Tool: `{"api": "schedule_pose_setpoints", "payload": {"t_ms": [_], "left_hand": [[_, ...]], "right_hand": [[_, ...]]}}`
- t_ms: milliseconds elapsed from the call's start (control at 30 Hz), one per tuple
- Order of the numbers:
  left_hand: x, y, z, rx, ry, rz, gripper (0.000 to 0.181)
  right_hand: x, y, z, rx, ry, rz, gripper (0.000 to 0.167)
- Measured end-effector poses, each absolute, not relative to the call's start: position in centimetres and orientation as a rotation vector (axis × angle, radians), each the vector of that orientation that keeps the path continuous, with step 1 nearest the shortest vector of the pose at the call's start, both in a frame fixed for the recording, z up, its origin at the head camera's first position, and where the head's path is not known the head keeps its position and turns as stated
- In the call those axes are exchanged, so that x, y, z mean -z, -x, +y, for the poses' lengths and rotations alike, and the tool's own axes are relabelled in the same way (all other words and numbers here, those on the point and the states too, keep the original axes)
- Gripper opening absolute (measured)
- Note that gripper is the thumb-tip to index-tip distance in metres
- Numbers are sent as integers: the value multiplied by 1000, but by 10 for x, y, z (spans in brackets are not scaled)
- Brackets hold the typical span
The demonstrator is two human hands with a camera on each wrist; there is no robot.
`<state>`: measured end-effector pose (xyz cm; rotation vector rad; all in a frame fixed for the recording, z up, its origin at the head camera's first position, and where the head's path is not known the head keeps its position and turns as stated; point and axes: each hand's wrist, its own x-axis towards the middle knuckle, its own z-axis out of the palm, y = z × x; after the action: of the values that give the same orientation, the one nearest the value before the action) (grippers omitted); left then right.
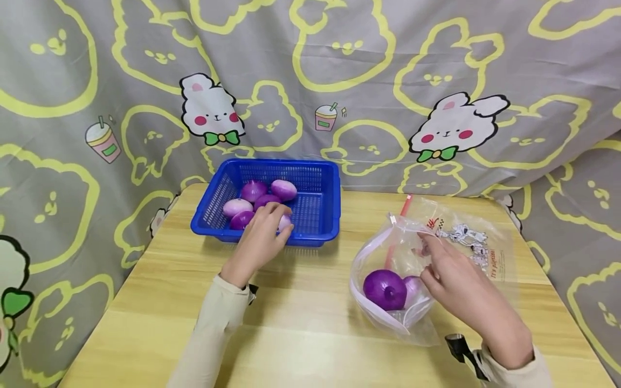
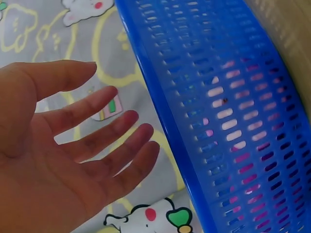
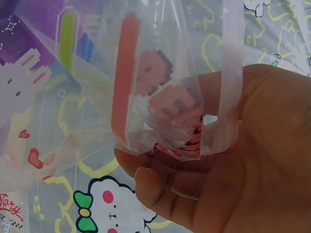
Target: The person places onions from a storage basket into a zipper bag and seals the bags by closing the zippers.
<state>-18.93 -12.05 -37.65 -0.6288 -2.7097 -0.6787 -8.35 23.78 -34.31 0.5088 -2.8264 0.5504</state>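
In the head view my left hand [image 1: 262, 229] reaches over the near rim of a blue plastic basket [image 1: 326, 236]. Several purple onions [image 1: 254, 191] lie in the basket, and one pale onion [image 1: 285, 222] shows beside the fingers. The left wrist view shows that hand [image 2: 82, 131] with spread, gently bent fingers and nothing in them. On the right, my right hand [image 1: 463, 283] pinches the edge of a clear zip bag [image 1: 358, 269], whose mouth gapes. Inside it sit a dark purple onion [image 1: 384, 289] and a paler onion [image 1: 412, 289]. Printed plastic [image 3: 155, 73] hangs from the right fingers.
A second clear bag [image 1: 485, 231] with red lettering and a red strip lies flat behind the right hand. The wooden table [image 1: 301, 302] meets a grey patterned curtain [image 1: 368, 70] at the back and sides. A black band [image 1: 466, 355] is on the right wrist.
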Motion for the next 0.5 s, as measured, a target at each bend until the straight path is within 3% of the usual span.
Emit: {"api": "schedule_pose_setpoints", "payload": {"t_ms": [500], "left_hand": [[376, 221, -133, 534, 552, -2887, 30]], "right_hand": [[348, 90, 234, -553, -535, -2843, 58]]}}
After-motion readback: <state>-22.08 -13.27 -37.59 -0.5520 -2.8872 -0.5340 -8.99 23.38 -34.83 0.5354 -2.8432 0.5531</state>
